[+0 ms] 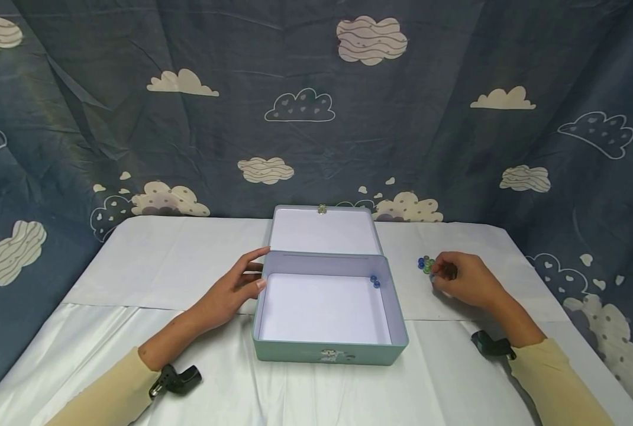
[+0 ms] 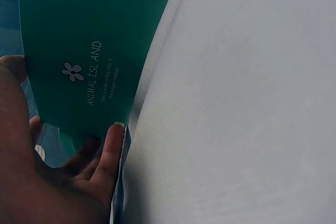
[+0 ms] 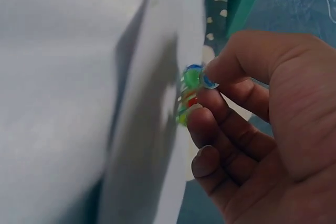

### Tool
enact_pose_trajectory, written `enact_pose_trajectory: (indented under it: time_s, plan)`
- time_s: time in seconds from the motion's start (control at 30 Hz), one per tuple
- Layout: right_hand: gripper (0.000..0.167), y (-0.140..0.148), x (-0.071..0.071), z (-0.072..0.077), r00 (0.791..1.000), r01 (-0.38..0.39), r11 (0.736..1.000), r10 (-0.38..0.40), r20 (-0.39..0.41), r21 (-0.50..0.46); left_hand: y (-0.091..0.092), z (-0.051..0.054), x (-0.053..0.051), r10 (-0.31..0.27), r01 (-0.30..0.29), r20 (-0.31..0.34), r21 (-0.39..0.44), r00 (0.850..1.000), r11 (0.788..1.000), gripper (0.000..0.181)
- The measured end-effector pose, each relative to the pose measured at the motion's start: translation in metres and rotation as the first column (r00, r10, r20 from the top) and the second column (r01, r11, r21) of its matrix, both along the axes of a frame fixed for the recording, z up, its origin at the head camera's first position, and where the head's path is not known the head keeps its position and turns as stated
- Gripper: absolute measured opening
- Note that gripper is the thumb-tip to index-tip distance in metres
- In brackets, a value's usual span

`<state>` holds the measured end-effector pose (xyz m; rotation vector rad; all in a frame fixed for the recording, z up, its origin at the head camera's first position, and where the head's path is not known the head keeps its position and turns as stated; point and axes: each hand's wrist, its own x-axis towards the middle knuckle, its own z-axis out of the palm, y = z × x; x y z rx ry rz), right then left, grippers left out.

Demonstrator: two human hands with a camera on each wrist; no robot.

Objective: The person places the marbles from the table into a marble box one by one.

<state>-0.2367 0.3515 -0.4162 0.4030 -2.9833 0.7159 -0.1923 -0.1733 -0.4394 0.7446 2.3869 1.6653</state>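
Loosely, left hand (image 1: 228, 294) touches box (image 1: 284, 351); right (image 1: 465, 279) pinches marble (image 3: 209, 82).

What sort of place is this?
Probably a makeshift indoor recording set, though the wider room isn't visible: a dark blue cloud-print fabric backdrop hangs behind and beside a flat-topped table draped in white cloth, and black plastic wrist-worn devices sit at both sleeve cuffs.

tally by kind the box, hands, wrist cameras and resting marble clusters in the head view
Box: 1
Left hand and right hand: 2
Wrist cameras: 2
Marble clusters: 2, one inside the box, one by the right hand
Total: 7
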Motion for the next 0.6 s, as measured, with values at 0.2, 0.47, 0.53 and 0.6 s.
enact_pose_trajectory:
  time_s: [0.2,0.47,0.53,0.6]
  plan:
    - [0.015,-0.009,0.005,0.01,0.998,-0.021,1.0,0.02,-0.067,-0.013,0.0,0.0,0.0,0.006,-0.006,-0.012,-0.005,1.0,1.0,0.062]
    - [0.017,-0.026,0.013,0.023,0.99,-0.063,0.995,0.053,-0.133,-0.071,0.0,0.001,0.001,0.006,-0.007,-0.012,-0.013,1.0,1.0,0.061]
    - [0.018,-0.032,0.016,0.027,0.988,-0.071,0.994,0.059,-0.141,-0.084,0.0,0.001,0.001,0.006,-0.006,-0.011,-0.012,1.0,1.0,0.061]
    - [0.02,-0.037,0.019,0.03,0.985,-0.084,0.992,0.068,-0.156,-0.098,0.0,0.001,0.001,0.004,-0.004,-0.01,-0.011,1.0,1.0,0.062]
